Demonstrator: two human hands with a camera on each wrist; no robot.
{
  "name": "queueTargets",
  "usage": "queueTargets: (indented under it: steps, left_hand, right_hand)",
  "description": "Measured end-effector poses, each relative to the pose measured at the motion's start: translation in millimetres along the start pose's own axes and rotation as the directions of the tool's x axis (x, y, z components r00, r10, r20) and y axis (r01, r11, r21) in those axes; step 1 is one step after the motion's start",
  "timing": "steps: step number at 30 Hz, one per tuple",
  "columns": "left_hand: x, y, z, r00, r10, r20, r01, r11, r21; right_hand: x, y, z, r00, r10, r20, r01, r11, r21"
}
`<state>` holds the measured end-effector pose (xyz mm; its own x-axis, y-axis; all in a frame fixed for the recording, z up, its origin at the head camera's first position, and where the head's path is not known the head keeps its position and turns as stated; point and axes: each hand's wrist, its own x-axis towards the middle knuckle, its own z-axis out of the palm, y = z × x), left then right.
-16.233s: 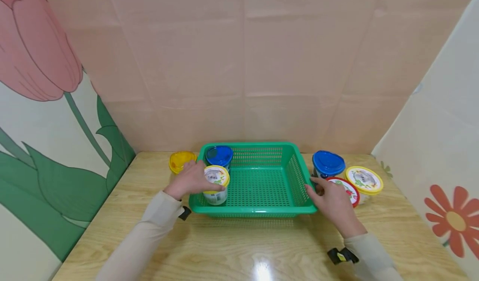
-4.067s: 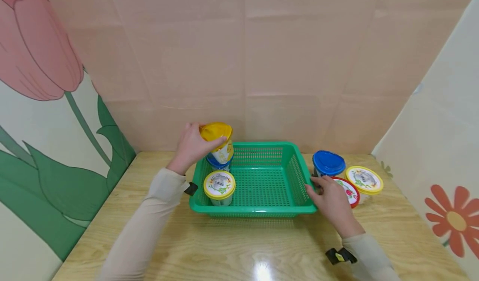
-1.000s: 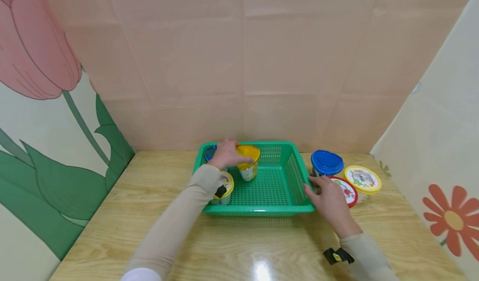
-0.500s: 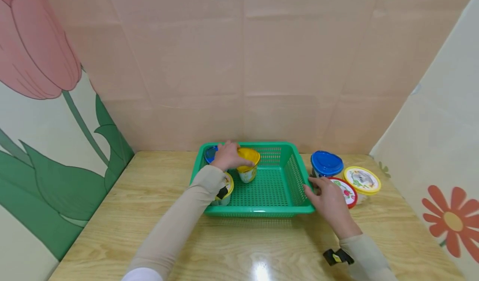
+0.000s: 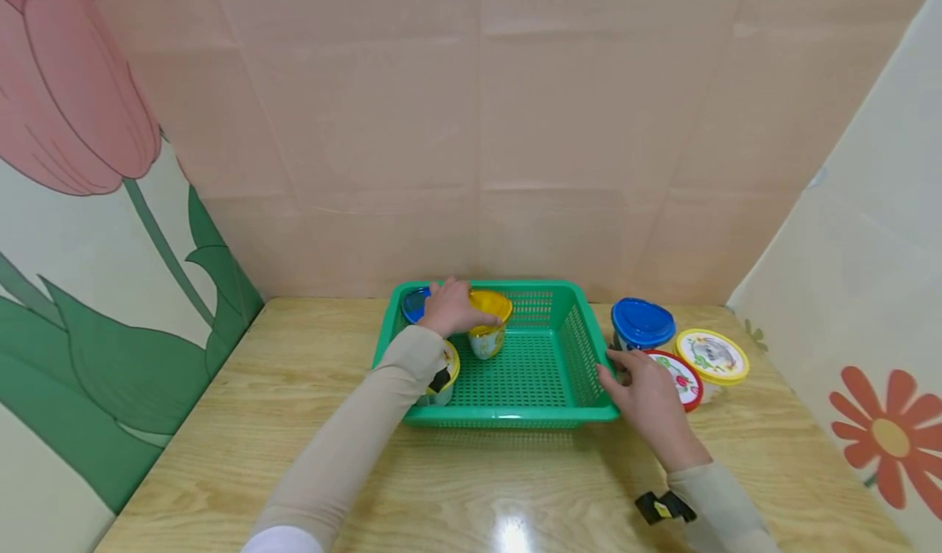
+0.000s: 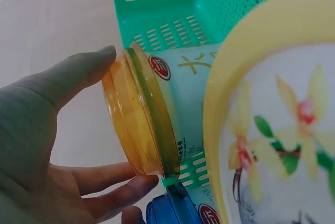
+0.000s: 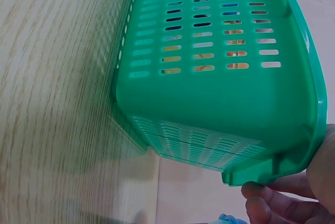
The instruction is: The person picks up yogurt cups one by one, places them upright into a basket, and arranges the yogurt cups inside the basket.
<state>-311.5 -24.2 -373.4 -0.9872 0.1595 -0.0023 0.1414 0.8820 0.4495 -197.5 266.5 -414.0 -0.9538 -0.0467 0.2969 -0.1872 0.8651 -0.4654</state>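
Note:
A green plastic basket [image 5: 508, 414] stands on the table. Inside it, my left hand [image 5: 450, 307] holds a tub with a clear yellow lid [image 5: 488, 343], thumb on one side of the lid and fingers on the other. Behind that hand shows part of a blue-lidded tub [image 5: 414, 303] in the back left corner. At the front left, a round tub with a yellow-rimmed lid [image 5: 434, 397] is partly covered by my wrist. My right hand [image 5: 653, 406] grips the basket's right rim; in the right wrist view its fingers [image 7: 261, 211] curl under that rim.
Right of the basket stand another blue-lidded tub [image 5: 643, 321], a red-lidded tub [image 5: 677, 379] and a round tub with a yellow-rimmed lid [image 5: 712, 355], close together. A pink backdrop [image 5: 478, 128] rises behind the table.
My left hand let go of the round tub at the front left, then brought the yellow-lidded tub from left of the basket into it, beside the blue-lidded one. My right hand stayed on the rim.

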Motion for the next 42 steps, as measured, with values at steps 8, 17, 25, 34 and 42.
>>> queueTargets:
  steps: [8,17,25,34,42]
  left_hand:
    - [1.4,0.1,0.8,1.000,-0.014,-0.027,0.014,1.000,0.003]
    - [-0.4,-0.8,0.3,1.000,-0.017,-0.009,0.016,1.000,-0.007]
    - [0.1,-0.2,-1.5,1.000,-0.009,-0.005,0.009,1.000,-0.008]
    - [-1.2,-0.8,-4.3,1.000,-0.013,0.003,0.014,1.000,-0.005]
    - [-1.2,-1.8,-5.5,1.000,0.003,0.010,-0.003,1.000,-0.014]
  right_hand:
    - [-0.1,-0.1,-0.6,1.000,-0.001,0.002,0.001,1.000,0.005]
    - [-0.8,-1.5,-0.9,1.000,0.013,0.019,-0.013,1.000,0.008]
    - [0.2,-1.4,-0.9,1.000,-0.001,0.003,0.001,1.000,0.005]
    - [0.7,-2.4,-1.9,1.000,0.010,0.018,-0.010,1.000,0.005]
    - [0.3,-2.9,-2.0,1.000,0.001,0.011,-0.001,1.000,0.003]
